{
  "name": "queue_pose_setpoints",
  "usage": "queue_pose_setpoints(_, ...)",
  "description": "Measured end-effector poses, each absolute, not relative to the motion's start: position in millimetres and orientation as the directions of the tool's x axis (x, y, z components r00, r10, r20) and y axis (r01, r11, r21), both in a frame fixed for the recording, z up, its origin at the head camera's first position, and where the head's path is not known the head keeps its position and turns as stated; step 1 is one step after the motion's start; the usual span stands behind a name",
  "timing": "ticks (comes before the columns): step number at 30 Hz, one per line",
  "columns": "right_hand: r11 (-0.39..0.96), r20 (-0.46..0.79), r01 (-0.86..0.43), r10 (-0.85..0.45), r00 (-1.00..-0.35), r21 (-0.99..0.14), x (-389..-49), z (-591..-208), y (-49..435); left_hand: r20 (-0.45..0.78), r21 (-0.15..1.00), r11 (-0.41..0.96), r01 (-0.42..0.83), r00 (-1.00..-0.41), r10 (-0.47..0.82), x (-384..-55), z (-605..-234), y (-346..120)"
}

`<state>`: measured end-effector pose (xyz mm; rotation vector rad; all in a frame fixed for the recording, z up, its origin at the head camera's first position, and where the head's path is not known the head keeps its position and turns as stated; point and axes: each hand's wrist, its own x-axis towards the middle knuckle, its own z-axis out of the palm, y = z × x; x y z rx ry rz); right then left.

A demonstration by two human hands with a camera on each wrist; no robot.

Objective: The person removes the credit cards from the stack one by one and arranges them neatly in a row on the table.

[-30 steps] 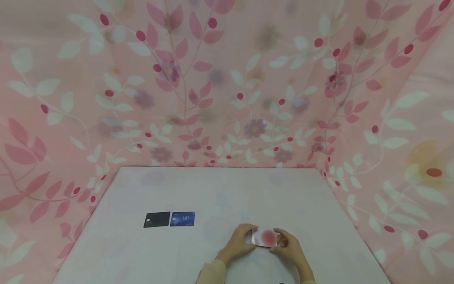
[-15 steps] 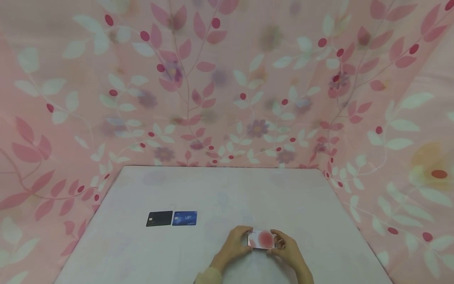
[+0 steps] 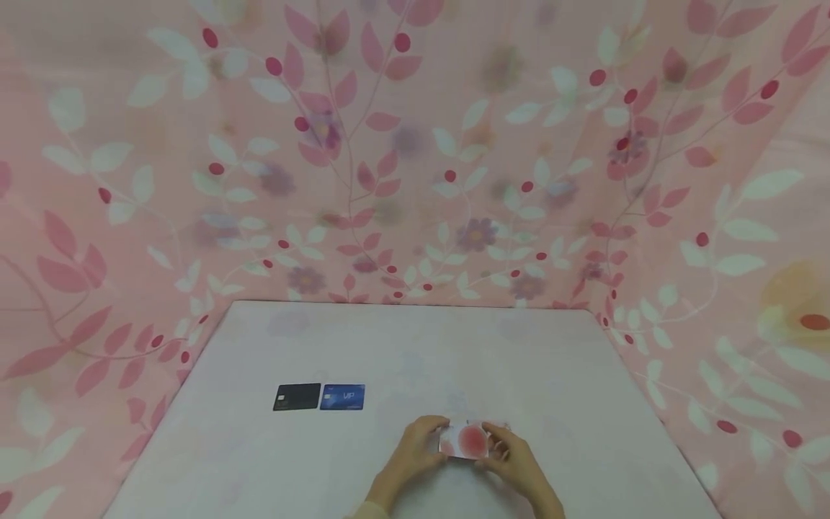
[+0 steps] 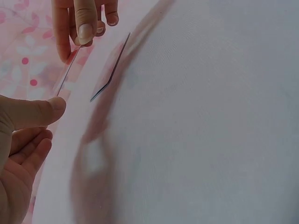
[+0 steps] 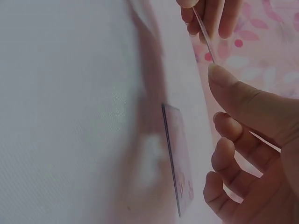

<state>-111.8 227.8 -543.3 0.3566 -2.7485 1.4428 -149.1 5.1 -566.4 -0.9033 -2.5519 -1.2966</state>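
My left hand [image 3: 411, 448] and right hand [image 3: 515, 461] pinch a pale card [image 3: 463, 440] with a red circle between them, one at each short end. In both wrist views this held card [image 4: 68, 72] shows nearly edge-on, raised off the white surface, with a thumb on its near side. A second pinkish card [image 5: 176, 156] lies flat on the surface below. In the head view only its far strip [image 3: 498, 423] shows, behind the held card and right fingers. To the left, a black card [image 3: 297, 396] and a blue VIP card [image 3: 342, 397] lie side by side.
The white tabletop [image 3: 389, 346] carries the cards. Pink fabric [image 3: 415, 144] with a leaf and flower print hangs at the back and both sides of the table. Shadows of the hands fall on the table.
Both hands have moved left with the held card, and a second card has come into sight behind it. The head view has shifted slightly; the black and blue cards keep their places.
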Motion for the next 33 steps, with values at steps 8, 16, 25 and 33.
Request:
queue_pose_setpoints(8,0.52,0.125,-0.188,-0.155,-0.98,-0.833,-109.6,-546.3,207.4,0.374,0.708,0.457,0.538,-0.835,0.403,-138.8,-560.9,-13.9)
queue_pose_setpoints(16,0.506,0.214,-0.272,-0.171,-0.962,-0.819,-107.2,-548.1,190.3,0.374,0.721,0.461,0.517,-0.851,0.369,-135.3,-560.2,-32.1)
queue_pose_setpoints(25,0.515,0.26,-0.373,-0.28,-0.924,-0.771,-111.4,-545.6,174.0,0.452,0.712,0.425,0.559,-0.828,0.331,-131.9,-557.1,-49.6)
queue_pose_setpoints(33,0.522,0.384,-0.524,-0.358,-0.851,-0.673,-111.5,-541.2,163.8,0.36,0.763,0.429,0.482,-0.87,0.337,-131.6,-556.4,-61.8)
